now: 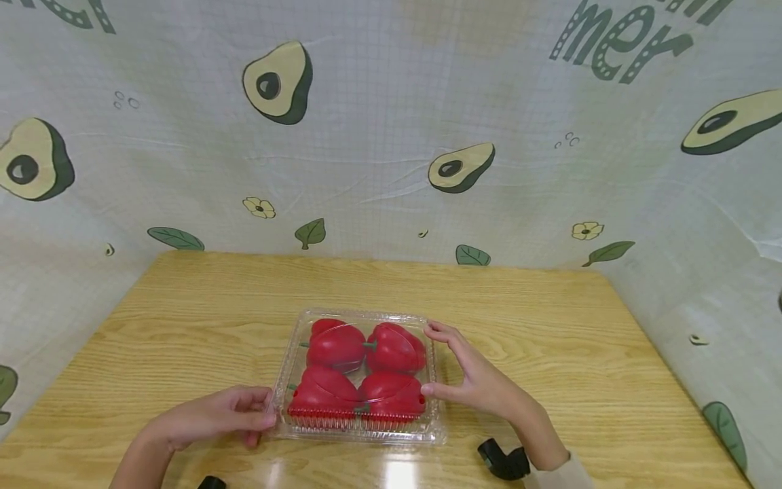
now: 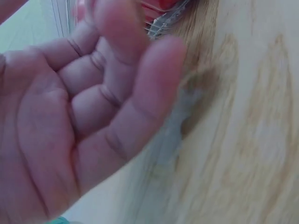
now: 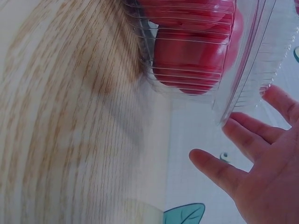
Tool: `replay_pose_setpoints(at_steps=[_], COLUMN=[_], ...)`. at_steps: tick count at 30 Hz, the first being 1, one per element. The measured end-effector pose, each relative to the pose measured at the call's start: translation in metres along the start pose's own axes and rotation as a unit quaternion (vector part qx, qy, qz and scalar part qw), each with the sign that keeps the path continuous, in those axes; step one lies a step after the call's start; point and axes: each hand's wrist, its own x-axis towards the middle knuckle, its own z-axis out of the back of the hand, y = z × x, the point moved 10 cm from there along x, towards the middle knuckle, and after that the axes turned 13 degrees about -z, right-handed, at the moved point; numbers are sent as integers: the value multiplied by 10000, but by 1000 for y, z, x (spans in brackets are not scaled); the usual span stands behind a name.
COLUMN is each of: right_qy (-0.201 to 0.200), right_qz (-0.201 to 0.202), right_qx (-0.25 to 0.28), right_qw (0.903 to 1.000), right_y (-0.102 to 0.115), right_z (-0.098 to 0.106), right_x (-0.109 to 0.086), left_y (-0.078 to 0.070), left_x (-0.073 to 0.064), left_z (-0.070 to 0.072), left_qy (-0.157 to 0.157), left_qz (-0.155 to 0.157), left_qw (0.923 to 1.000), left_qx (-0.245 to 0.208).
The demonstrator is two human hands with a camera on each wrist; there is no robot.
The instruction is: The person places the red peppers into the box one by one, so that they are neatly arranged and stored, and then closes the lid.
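A clear plastic clamshell box (image 1: 360, 435) rests on the table with its lid over several red bell peppers (image 1: 391, 394) with green stems. At its near left corner my left hand (image 1: 226, 414) has thumb and index finger at the rim, the other fingers curled below. In the left wrist view, those curled fingers (image 2: 145, 102) hide most of the box. My right hand (image 1: 476, 373) is spread along the right side, thumb and index finger apart, tips touching the edge. The right wrist view shows its extended fingers (image 3: 247, 140) at the rim.
The wooden table (image 1: 531, 312) runs back to a pale cloth (image 1: 366, 170) printed with avocados and leaves, which also hangs along both sides. A black angled object (image 1: 504, 460) is near my right wrist, and another black piece (image 1: 212, 482) shows at the lower edge.
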Motion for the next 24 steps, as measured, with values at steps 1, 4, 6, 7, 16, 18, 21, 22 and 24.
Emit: replay_pose_setpoints(at_steps=[1,4,6,7,16,18,21,22,24], right_qy=[5,15,17,18,51,48,38,33,34], right_qz=[-9,-23,-1,17,27,16,18,22,37], right_qx=[1,14,17,19,71,59,37,27,27], right_qw=[10000,10000,10000,10000,10000,10000,10000,10000,10000], right_y=[0,-1,0,0,-1,-1,-1,-1,-1], right_z=[0,0,0,0,-2,-2,-1,-1,-1], right_x=[0,-1,-1,-1,-1,-1,-1,-1,-1], left_y=[-1,-3,-4,-4,-2,0,2,2,2], left_x=[0,2,3,3,6,7,8,9,9], left_z=[0,-1,-3,-5,-8,-6,-5,-5,-4], left_qy=[15,74,166,215,279,183,35,-1,-62], left_qz=[-61,-233,-326,-369,-426,-351,-267,-272,-270], left_qw=[10000,9997,9991,9987,9979,9984,9987,9987,9987], left_qx=[-19,-101,-208,-263,-397,-414,-439,-437,-435])
